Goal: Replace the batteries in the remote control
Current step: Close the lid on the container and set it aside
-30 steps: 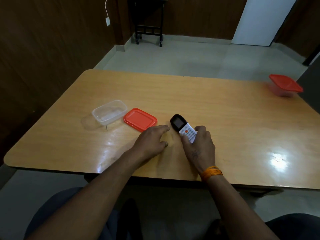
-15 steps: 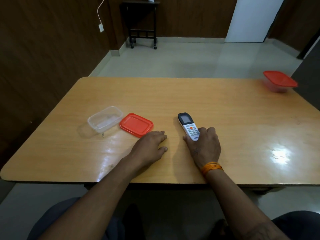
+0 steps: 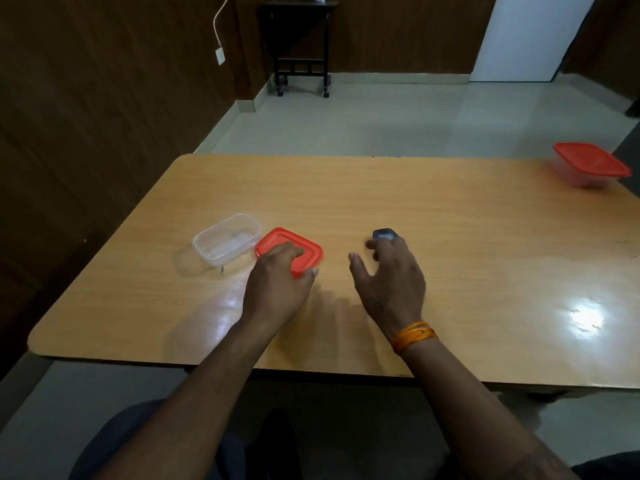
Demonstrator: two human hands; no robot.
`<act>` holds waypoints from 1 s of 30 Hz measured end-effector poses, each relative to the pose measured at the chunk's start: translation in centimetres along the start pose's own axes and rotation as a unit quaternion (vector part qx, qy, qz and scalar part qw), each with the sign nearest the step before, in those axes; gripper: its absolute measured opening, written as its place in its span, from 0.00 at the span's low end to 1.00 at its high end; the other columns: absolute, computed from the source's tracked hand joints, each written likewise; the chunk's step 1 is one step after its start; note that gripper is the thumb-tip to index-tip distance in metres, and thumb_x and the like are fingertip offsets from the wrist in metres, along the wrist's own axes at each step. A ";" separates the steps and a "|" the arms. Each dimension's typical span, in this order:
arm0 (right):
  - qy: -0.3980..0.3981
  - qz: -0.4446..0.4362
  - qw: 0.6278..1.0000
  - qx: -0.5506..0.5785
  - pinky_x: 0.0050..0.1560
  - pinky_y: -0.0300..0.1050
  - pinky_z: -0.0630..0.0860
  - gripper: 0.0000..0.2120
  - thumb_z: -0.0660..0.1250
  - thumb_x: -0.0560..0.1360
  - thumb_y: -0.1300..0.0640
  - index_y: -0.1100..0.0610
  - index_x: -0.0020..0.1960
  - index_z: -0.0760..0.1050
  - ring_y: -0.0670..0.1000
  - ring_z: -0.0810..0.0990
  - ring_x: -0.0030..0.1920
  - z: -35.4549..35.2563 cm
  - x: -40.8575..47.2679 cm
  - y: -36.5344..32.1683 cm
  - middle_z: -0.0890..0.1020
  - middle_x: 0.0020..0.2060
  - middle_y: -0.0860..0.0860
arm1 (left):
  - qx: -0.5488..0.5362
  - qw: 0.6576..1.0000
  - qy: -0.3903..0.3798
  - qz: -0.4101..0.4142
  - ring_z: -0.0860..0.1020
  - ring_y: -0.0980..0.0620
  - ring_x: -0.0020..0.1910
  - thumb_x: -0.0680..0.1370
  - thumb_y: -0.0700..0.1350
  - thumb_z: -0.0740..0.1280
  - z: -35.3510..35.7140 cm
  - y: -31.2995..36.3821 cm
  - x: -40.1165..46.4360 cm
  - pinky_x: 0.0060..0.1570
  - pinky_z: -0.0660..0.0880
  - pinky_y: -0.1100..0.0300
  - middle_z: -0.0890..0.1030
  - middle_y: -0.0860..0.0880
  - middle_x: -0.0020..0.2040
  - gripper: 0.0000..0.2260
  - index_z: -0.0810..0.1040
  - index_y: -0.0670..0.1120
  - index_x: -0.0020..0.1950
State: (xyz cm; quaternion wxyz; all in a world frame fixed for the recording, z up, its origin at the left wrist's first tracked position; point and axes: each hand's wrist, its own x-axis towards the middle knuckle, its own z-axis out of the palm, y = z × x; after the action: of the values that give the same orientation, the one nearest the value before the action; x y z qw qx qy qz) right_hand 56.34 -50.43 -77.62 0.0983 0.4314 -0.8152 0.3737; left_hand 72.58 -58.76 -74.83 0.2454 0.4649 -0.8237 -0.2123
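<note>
**A:** Where are the hands?

**B:** Both reach forward over a wooden counter (image 3: 398, 202). The left hand (image 3: 277, 285) lies on a red lid (image 3: 298, 252), fingers over its near edge and the thumb against its right side; the grip curls round the lid's edge. The lid is blurred, so I cannot tell whether it rests flat or is raised.

**A:** And the right hand?

**B:** The right hand (image 3: 391, 282) has its grip spread, thumb held out to the left, fingers relaxed. An orange thread band (image 3: 414, 336) circles that wrist.

**A:** Where is the remote?

**B:** The remote control (image 3: 383, 234) is on the counter just beyond the right fingertips. Only its dark far end shows; the hand covers the rest, and blur hides whether the fingers touch it.

**A:** Anything else?

**B:** A clear open container (image 3: 227, 239) sits just left of the lid. A second container with a red lid (image 3: 590, 164) stands at the far right corner, well apart.
</note>
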 end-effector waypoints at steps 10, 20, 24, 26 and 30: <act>-0.240 -0.014 0.968 -0.068 0.54 0.55 0.78 0.25 0.66 0.79 0.39 0.58 0.64 0.78 0.60 0.75 0.63 6.4 4.1 -5.2 0.76 0.61 0.57 | 0.055 0.991 -0.078 -0.099 0.78 0.40 0.65 0.79 0.57 0.71 -0.3 -2.3 1.4 0.56 0.76 0.50 0.80 0.41 0.67 0.26 0.75 0.41 0.70; -0.194 0.167 0.941 0.220 0.50 0.53 0.83 0.14 0.75 0.73 0.52 0.52 0.56 0.78 0.53 0.81 0.50 6.7 5.1 -5.5 0.81 0.49 0.49 | -0.066 0.985 -0.080 -0.139 0.79 0.45 0.68 0.78 0.57 0.72 -1.3 -3.2 2.7 0.64 0.77 0.53 0.81 0.45 0.70 0.29 0.74 0.47 0.77; -0.095 0.007 0.972 0.215 0.44 0.40 0.78 0.11 0.74 0.77 0.54 0.52 0.58 0.80 0.46 0.80 0.47 5.5 3.6 -6.5 0.83 0.49 0.46 | -0.246 0.945 0.061 -0.205 0.87 0.50 0.48 0.77 0.68 0.65 -3.5 -3.4 3.3 0.52 0.85 0.44 0.87 0.51 0.50 0.27 0.82 0.49 0.64; -0.076 -0.054 0.972 0.214 0.44 0.41 0.80 0.07 0.73 0.77 0.57 0.54 0.55 0.82 0.47 0.81 0.44 5.4 3.3 -7.0 0.85 0.48 0.47 | -0.321 0.908 0.112 -0.245 0.86 0.49 0.43 0.81 0.65 0.64 -4.7 -3.5 3.7 0.36 0.85 0.51 0.86 0.50 0.47 0.23 0.82 0.47 0.61; -0.099 -0.077 0.962 0.244 0.44 0.27 0.76 0.04 0.73 0.77 0.60 0.55 0.52 0.83 0.41 0.80 0.44 5.7 3.8 -8.8 0.84 0.48 0.49 | -0.467 0.814 0.170 -0.301 0.85 0.49 0.38 0.82 0.49 0.71 -6.9 -5.5 5.1 0.31 0.78 0.61 0.87 0.46 0.45 0.08 0.84 0.45 0.51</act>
State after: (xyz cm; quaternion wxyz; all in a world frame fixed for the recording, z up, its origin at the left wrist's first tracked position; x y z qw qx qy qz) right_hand 61.84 -59.88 -75.19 -0.0624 0.5384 -0.6696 0.5078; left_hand 78.10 -66.64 -71.54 0.4931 0.5479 -0.3893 -0.5524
